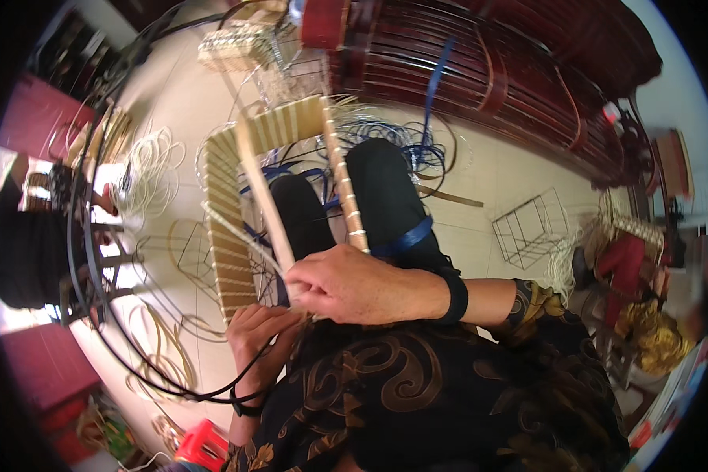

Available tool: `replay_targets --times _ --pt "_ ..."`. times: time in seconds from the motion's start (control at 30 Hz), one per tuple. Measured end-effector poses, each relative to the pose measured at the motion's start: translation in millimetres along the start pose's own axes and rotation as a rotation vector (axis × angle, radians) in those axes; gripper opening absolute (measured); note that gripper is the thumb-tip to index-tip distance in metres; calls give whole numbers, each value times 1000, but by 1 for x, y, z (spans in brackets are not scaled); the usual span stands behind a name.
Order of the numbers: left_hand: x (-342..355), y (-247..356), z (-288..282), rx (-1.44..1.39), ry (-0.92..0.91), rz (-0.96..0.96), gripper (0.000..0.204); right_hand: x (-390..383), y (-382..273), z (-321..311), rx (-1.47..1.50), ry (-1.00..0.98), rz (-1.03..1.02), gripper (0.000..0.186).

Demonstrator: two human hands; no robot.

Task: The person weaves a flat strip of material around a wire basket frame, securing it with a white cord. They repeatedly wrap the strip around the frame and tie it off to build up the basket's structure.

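On my lap stands an open rectangular basket (226,224), its frame wrapped with wide tan strips and paler bindings. My dark-trousered knees show inside and beside it. My right hand (350,287) is closed round a long, flat, pale tan strip (261,185) that rises across the basket's opening, its upper end blurred. My left hand (261,337) is pinched shut at the basket's near left corner, right beside the right hand's fingertips. What those fingers grip is hidden. A thin black cord (173,387) passes over the left hand and loops out widely to the left.
A dark red slatted wooden bench (448,71) stands at the far side. Tangled blue strapping (429,157) lies before it. Bare wire frames (531,228) and coils of pale strip (151,169) are on the tiled floor. A seated person (653,338) is at right, another person (27,244) at left.
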State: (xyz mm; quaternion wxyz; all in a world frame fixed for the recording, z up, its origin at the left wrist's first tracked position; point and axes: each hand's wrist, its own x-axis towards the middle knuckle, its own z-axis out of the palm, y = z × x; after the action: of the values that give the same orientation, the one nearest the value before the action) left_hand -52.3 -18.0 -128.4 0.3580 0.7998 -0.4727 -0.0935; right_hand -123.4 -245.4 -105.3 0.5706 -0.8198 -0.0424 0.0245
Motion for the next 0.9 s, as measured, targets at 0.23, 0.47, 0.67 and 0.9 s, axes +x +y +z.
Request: replay_targets --times 0.23,0.47,0.67,0.9 --pt "-2 7 6 31 6 -73 16 -45 12 -35 267 213 -37 16" --pt "-3 7 10 63 -11 -111 21 -75 57 -40 238 367 -104 17" --pt "-5 6 7 103 -83 -106 27 -76 99 -21 251 360 -325 18" --pt "-2 10 9 122 -72 -129 27 -76 102 -22 433 180 -180 26"
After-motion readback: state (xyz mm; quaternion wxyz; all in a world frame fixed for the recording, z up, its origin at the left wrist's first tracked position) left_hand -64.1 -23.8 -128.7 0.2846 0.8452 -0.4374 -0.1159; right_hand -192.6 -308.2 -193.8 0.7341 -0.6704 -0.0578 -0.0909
